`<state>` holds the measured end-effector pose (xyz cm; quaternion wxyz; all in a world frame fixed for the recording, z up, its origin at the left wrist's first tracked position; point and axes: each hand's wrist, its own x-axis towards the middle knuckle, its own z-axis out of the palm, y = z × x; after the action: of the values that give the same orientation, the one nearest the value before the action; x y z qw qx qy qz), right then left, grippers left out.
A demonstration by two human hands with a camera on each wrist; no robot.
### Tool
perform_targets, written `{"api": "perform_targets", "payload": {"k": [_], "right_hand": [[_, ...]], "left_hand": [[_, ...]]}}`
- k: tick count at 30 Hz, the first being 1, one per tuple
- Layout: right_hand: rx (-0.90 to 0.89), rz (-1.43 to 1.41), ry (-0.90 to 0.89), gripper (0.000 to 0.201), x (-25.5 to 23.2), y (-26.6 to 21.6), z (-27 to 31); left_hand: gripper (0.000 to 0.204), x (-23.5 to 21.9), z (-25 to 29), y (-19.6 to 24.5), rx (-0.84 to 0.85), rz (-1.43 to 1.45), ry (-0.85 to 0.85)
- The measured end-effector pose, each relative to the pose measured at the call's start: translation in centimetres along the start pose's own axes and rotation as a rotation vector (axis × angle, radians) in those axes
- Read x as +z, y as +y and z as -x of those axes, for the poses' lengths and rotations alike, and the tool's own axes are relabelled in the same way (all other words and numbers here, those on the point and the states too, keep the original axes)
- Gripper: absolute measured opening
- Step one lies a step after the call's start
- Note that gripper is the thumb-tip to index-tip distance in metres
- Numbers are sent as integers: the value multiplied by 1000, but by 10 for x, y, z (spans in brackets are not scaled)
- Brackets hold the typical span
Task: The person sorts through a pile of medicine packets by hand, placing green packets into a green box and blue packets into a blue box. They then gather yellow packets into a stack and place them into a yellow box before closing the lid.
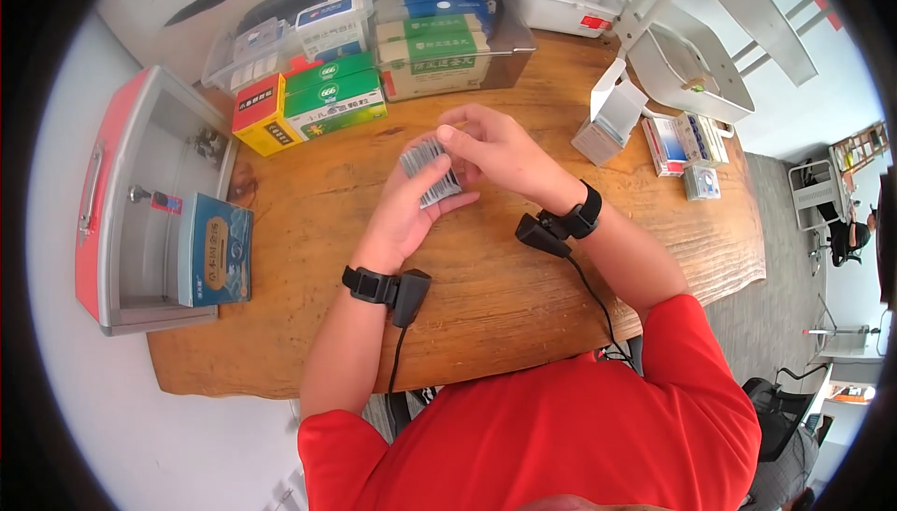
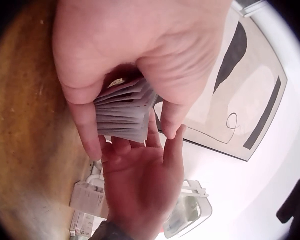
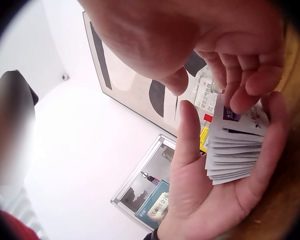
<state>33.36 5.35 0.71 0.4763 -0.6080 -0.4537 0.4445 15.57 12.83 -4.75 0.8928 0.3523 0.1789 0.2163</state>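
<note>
A thick stack of flat, pale sachets is held over the wooden table in my left hand, thumb across one face and fingers along the other side. In the right wrist view, the end sachet carries a dark purple label, and the layered edges of the others fan out below it. My right hand is at the upper end of the stack, its curled fingertips on the end sachet and its thumb apart from the stack. The left wrist view has the right palm facing the packets, with some of its fingers hidden behind them.
A red and silver case stands at the left with a blue box in front. Green and yellow medicine boxes and clear bins line the back. An opened white carton and small boxes sit at the right.
</note>
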Motion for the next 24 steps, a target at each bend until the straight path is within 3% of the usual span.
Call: {"api": "perform_targets", "payload": {"k": [5,11,14,16,17,19,20,22,24], "right_hand": [[-82,-5,-75,41,-6,1,7],[-379,315,-90,27,-8,2,18],[-418,299,-75,24,-5,-1,24],[-410,337,84,26,2,-7,33],[-411,336,83,26,2,-4,35],[-633,519,79,51,1,2,38],[-633,518,77,51,2,1,39],[-756,820,119,85,6,-1,41],[-713,855,89,94,10,-1,42]], "left_hand": [[51,7,5,5,-9,-27,-9],[52,3,4,2,-4,-28,-42],[51,3,4,2,-15,5,-61],[49,5,4,1,9,71,-10],[49,3,4,0,11,71,-9],[46,-2,2,-3,65,184,-67],[46,-1,3,-3,65,184,-65],[43,2,5,-3,63,233,5],[44,0,4,-7,26,235,6]]}}
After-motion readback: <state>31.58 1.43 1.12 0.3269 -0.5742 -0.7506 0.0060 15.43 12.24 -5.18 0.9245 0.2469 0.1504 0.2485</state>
